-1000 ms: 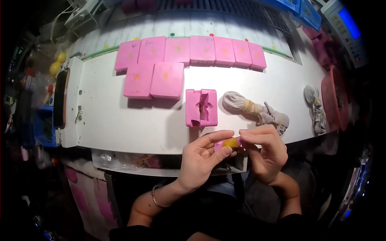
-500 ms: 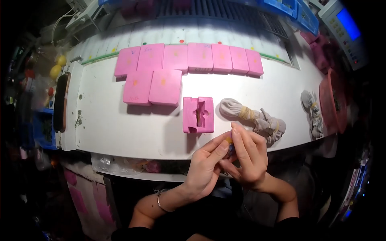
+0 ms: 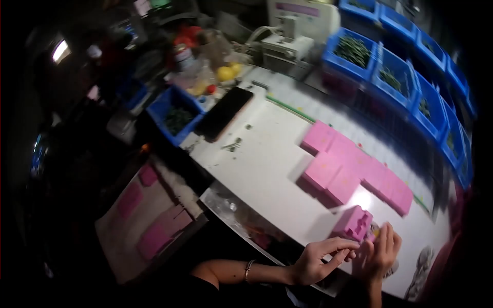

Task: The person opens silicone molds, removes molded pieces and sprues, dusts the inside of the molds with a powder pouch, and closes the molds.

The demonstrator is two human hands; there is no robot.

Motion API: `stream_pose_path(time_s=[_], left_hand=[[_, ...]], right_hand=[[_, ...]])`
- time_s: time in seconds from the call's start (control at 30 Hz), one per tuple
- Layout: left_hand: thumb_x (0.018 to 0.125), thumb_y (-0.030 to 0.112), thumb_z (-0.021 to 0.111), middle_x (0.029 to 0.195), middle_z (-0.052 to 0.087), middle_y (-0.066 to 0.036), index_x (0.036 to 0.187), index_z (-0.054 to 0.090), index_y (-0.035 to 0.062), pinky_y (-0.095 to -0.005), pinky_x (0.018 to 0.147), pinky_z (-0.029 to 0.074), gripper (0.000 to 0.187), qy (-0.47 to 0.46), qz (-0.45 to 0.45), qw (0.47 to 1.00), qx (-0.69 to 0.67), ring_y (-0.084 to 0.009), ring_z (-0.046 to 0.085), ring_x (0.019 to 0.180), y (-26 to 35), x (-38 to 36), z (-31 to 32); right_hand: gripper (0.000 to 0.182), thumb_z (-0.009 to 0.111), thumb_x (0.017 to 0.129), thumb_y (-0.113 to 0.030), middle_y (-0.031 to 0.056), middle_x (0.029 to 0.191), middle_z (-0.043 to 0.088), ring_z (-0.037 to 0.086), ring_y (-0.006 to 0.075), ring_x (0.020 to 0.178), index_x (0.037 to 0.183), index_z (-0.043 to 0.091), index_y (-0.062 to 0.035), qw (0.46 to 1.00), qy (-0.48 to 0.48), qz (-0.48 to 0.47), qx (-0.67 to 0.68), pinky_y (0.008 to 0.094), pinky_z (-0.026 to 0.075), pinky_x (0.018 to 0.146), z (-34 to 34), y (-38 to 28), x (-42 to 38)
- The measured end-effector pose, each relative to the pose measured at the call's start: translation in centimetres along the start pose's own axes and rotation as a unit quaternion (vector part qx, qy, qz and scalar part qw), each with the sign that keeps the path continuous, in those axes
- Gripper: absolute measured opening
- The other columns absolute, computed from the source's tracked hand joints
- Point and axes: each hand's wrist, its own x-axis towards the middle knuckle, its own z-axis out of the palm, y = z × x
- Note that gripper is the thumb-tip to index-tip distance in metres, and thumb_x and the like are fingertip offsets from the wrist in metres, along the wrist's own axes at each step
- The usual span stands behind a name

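My left hand [image 3: 324, 261] is beside the near side of a pink block with a carved-out cavity [image 3: 354, 223]. Its thumb and fingers come together in a pinch; whatever is between them is too small to tell. Just right of the block, my right hand [image 3: 382, 251] has bent fingers around a small piece with a yellow patch [image 3: 376, 233], mostly hidden and blurred. Part of a pale cloth bundle [image 3: 392, 270] shows behind the right wrist. Beyond the carved block, several plain pink blocks [image 3: 339, 169] lie in two rows on the white table.
A dark phone [image 3: 226, 114] lies at the table's left end, near a blue bin [image 3: 176, 115]. More blue bins [image 3: 349, 51] holding green pieces line the back. A grey cloth bundle [image 3: 421, 269] rests at the right. Below the front edge is an open drawer [image 3: 231, 210] with plastic bags.
The view has swung left and tilted. My hands, earlier together in front of the carved block, are now slightly apart and close against it, the yellow-patched piece staying by the right hand.
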Motion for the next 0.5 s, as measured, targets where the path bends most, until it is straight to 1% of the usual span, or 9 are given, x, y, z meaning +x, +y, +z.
stream_pose_path(time_s=[0.07, 0.17, 0.2, 0.23, 0.3, 0.37, 0.43, 0.47, 0.5], left_hand=[[0.088, -0.005, 0.053, 0.094, 0.06, -0.011, 0.111, 0.062, -0.0024, -0.0248, 0.069, 0.047, 0.025, 0.071, 0.15, 0.98, 0.113, -0.0152, 0.058, 0.08, 0.1, 1.2, -0.6], [0.086, 0.0, 0.058, 0.113, 0.048, -0.012, 0.12, 0.056, 0.0012, -0.0279, 0.072, 0.05, 0.035, 0.14, 0.202, 0.938, 0.245, -0.0201, 0.055, 0.091, -0.4, 3.1, -0.3], [0.086, 0.007, 0.06, 0.12, 0.041, -0.014, 0.127, 0.05, 0.0034, -0.0317, 0.08, 0.049, 0.043, 0.104, 0.131, 0.953, 0.252, -0.0242, 0.052, 0.102, -0.9, 3.2, 0.0], [0.087, 0.011, 0.059, 0.123, 0.039, -0.016, 0.13, 0.045, 0.0024, -0.0363, 0.089, 0.047, 0.046, 0.097, 0.125, 0.952, 0.264, -0.0287, 0.048, 0.11, -1.5, 3.8, 0.3], [0.087, 0.012, 0.058, 0.123, 0.038, -0.017, 0.131, 0.043, 0.0003, -0.0391, 0.093, 0.044, 0.047, 0.063, 0.096, 0.964, 0.239, -0.0319, 0.044, 0.116, -1.9, 4.3, 0.5], [0.087, 0.01, 0.056, 0.124, 0.039, -0.019, 0.131, 0.04, -0.001, -0.0397, 0.093, 0.044, 0.048, 0.066, 0.12, 0.958, 0.25, -0.0348, 0.045, 0.116, -2.8, 4.7, 0.2], [0.087, 0.008, 0.055, 0.125, 0.041, -0.017, 0.134, 0.039, 0.001, -0.0356, 0.09, 0.048, 0.051, 0.062, 0.115, 0.962, 0.239, -0.0304, 0.053, 0.109, -2.4, 4.8, -0.2], [0.086, 0.005, 0.054, 0.123, 0.045, -0.018, 0.134, 0.038, -0.0001, -0.0361, 0.091, 0.047, 0.05, 0.056, 0.105, 0.966, 0.23, -0.0305, 0.053, 0.109, -2.3, 5.0, -0.4], [0.086, 0.005, 0.054, 0.123, 0.045, -0.018, 0.134, 0.038, -0.0001, -0.0361, 0.091, 0.047, 0.05, 0.057, 0.104, 0.966, 0.231, -0.0305, 0.053, 0.109, -2.1, 5.1, -0.5]], right_hand=[[0.042, 0.055, 0.083, -0.008, 0.0292, 0.118, 0.054, 0.05, 0.0455, 0.103, 0.12, 0.051, 0.0119, 1.0, -0.008, 0.003, 0.01, 0.0489, 0.042, 0.089, -0.2, 0.7, -0.9], [0.043, 0.055, 0.083, -0.009, 0.029, 0.12, 0.051, 0.051, 0.0452, 0.103, 0.12, 0.051, 0.0104, 0.998, -0.063, 0.009, -0.02, 0.0496, 0.042, 0.089, -0.1, -1.7, 0.3], [0.044, 0.056, 0.081, -0.007, 0.0284, 0.124, 0.047, 0.052, 0.044, 0.104, 0.121, 0.051, 0.009, 0.997, -0.066, -0.004, -0.043, 0.0475, 0.044, 0.088, 0.0, -2.1, 0.6], [0.044, 0.056, 0.081, -0.007, 0.0284, 0.124, 0.047, 0.052, 0.044, 0.104, 0.121, 0.051, 0.009, 0.997, -0.062, -0.013, -0.033, 0.0475, 0.044, 0.088, 0.8, -1.8, 0.4], [0.047, 0.058, 0.079, -0.003, 0.0279, 0.126, 0.046, 0.053, 0.043, 0.105, 0.123, 0.049, 0.0084, 0.994, -0.066, 0.064, 0.057, 0.0434, 0.046, 0.088, 2.4, -0.7, 0.1], [0.05, 0.058, 0.077, 0.004, 0.0268, 0.126, 0.046, 0.054, 0.0416, 0.105, 0.126, 0.046, 0.0079, 0.997, -0.031, 0.015, 0.075, 0.0397, 0.048, 0.088, 2.2, -0.4, 0.3], [0.056, 0.058, 0.075, 0.009, 0.0247, 0.127, 0.046, 0.056, 0.0364, 0.106, 0.129, 0.044, 0.0066, 0.997, 0.021, 0.007, 0.073, 0.0371, 0.048, 0.088, 1.6, 0.0, 0.3], [0.039, 0.055, 0.083, 0.004, 0.0201, 0.115, 0.054, 0.059, 0.0266, 0.096, 0.121, 0.051, 0.006, 0.99, 0.03, 0.077, 0.113, 0.0335, 0.048, 0.082, 1.7, -0.6, -0.3], [0.039, 0.055, 0.083, 0.004, 0.0201, 0.115, 0.054, 0.059, 0.0266, 0.096, 0.121, 0.051, 0.006, 0.99, 0.029, 0.076, 0.114, 0.0335, 0.048, 0.082, 1.3, -0.4, -0.3]])
